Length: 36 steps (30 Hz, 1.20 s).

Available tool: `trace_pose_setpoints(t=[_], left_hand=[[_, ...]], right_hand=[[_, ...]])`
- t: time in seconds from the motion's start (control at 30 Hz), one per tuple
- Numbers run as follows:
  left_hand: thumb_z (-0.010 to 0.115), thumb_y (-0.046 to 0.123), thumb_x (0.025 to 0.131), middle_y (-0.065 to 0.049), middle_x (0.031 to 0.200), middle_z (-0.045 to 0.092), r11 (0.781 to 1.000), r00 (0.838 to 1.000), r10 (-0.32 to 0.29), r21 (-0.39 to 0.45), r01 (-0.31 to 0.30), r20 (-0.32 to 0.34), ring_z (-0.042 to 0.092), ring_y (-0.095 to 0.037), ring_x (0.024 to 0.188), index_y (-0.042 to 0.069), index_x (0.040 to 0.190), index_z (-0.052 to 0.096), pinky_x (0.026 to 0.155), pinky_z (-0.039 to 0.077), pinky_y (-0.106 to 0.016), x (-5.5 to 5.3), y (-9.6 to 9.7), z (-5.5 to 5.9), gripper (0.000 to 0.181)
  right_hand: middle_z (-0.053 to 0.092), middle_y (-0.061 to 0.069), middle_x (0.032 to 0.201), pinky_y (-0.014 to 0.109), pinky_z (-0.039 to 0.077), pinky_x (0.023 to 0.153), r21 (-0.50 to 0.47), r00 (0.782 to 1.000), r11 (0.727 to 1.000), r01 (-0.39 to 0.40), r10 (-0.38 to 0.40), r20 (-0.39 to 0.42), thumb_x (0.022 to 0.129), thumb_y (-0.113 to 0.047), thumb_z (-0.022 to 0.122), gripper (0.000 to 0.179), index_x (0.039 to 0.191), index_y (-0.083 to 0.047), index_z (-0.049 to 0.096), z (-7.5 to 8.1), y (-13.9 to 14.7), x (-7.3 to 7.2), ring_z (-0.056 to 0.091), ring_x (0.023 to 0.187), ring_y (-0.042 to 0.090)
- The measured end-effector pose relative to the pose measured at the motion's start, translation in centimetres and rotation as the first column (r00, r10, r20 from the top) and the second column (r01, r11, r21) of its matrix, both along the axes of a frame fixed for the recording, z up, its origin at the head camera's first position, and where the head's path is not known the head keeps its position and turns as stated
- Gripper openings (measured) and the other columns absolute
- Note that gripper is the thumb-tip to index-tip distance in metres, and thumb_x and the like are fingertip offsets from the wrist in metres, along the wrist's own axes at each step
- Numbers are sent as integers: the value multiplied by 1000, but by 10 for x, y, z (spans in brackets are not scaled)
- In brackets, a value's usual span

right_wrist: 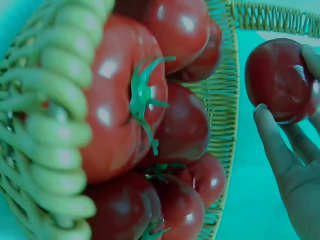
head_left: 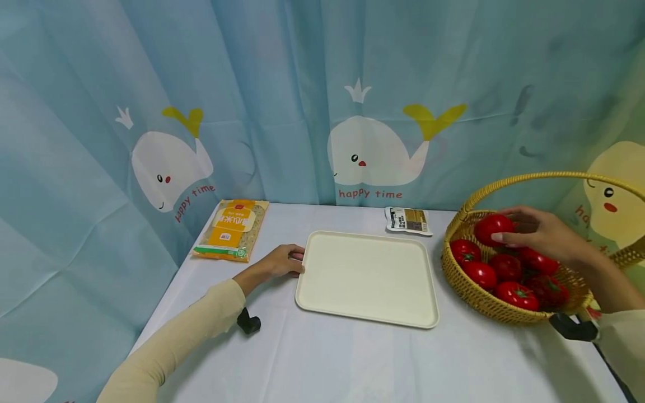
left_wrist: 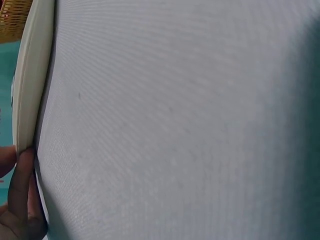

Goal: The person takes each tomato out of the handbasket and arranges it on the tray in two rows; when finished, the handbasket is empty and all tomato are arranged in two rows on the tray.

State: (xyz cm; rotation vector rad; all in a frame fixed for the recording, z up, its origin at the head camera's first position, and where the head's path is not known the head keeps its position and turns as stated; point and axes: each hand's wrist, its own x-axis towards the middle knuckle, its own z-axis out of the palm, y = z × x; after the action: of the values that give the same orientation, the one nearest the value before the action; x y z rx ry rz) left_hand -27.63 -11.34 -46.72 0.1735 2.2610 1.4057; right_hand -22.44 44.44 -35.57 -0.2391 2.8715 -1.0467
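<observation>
We see the left hand with its grip pinching the cream tray at its left edge, probably to steady it on the white surface, while the right hand curls its grip round a red tomato above the wicker basket, whose raised wall likely stops the other tomatoes rolling. We count one tray, one basket, one held tomato, at least six inside, one grain bag and one small sachet.
</observation>
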Motion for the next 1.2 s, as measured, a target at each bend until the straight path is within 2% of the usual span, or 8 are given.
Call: trace_pose_setpoints(t=[0.13, 0.33, 0.63, 0.83, 0.93, 1.0, 1.07, 1.2], left_hand=[[71, 0, 86, -16, 121, 59, 1000, 1000, -4, -8, 4, -5, 65, -19, 95, -3, 136, 53, 83, 59, -31, 0, -1, -1, 54], [71, -1, 84, -15, 119, 59, 1000, 1000, 6, 1, -6, -4, 64, -20, 95, -3, 135, 53, 83, 59, -31, -1, -3, -5, 54], [71, -2, 84, -15, 118, 60, 1000, 1000, 10, 23, -10, 5, 65, -19, 93, -3, 135, 54, 82, 59, -31, -1, -2, -5, 53], [70, -3, 83, -16, 118, 59, 999, 1000, 13, 43, -14, 16, 65, -19, 92, -4, 135, 53, 81, 60, -31, 0, -2, -4, 54], [70, -3, 83, -15, 118, 59, 999, 1000, 22, 46, -23, 14, 65, -18, 92, -3, 134, 54, 81, 60, -31, 0, -2, -4, 54], [70, -3, 83, -15, 118, 59, 999, 1000, 21, 48, -22, 10, 65, -18, 92, -3, 134, 54, 81, 60, -31, -1, -2, -5, 54], [70, -3, 83, -15, 118, 59, 999, 1000, 19, 48, -20, 8, 65, -18, 92, -3, 134, 54, 81, 60, -31, -2, -2, -6, 54], [70, -3, 83, -15, 119, 59, 999, 1000, 12, 44, -12, 14, 65, -19, 92, -3, 135, 53, 81, 60, -31, -2, -2, -5, 55]], right_hand=[[54, -31, 110, 20, 53, 72, -21, 999, 999, -26, 26, -27, 94, -23, 70, 57, 142, -6, 44, 3, -6, 9, 58, 94, -11], [63, -19, 111, 28, 59, 73, -108, 997, 992, -68, 64, -40, 93, -14, 69, 51, 139, -5, 48, 4, -27, 22, 66, 93, 4], [66, -20, 114, 36, 61, 72, -227, 982, 958, -172, 185, 36, 97, -11, 63, 53, 146, -4, 45, 8, -61, 40, 73, 86, 26], [62, -17, 121, 33, 60, 76, -204, 972, 952, -227, 235, 16, 94, -13, 67, 56, 146, -7, 48, 7, -88, 41, 69, 97, 14], [61, -8, 125, 32, 60, 79, -193, 973, 956, -221, 230, 26, 92, -17, 70, 55, 143, -10, 52, 4, -101, 39, 64, 103, 10], [63, -1, 124, 35, 60, 79, -227, 971, 949, -220, 236, 46, 91, -16, 72, 53, 140, -10, 53, 1, -108, 37, 63, 103, 12], [64, 5, 121, 37, 60, 79, -267, 964, 934, -237, 260, 54, 91, -15, 71, 52, 139, -8, 53, -1, -115, 35, 64, 104, 15], [64, 2, 121, 37, 60, 80, -349, 942, 886, -305, 334, 26, 90, -9, 69, 50, 136, -7, 50, -8, -126, 28, 63, 106, 18]])
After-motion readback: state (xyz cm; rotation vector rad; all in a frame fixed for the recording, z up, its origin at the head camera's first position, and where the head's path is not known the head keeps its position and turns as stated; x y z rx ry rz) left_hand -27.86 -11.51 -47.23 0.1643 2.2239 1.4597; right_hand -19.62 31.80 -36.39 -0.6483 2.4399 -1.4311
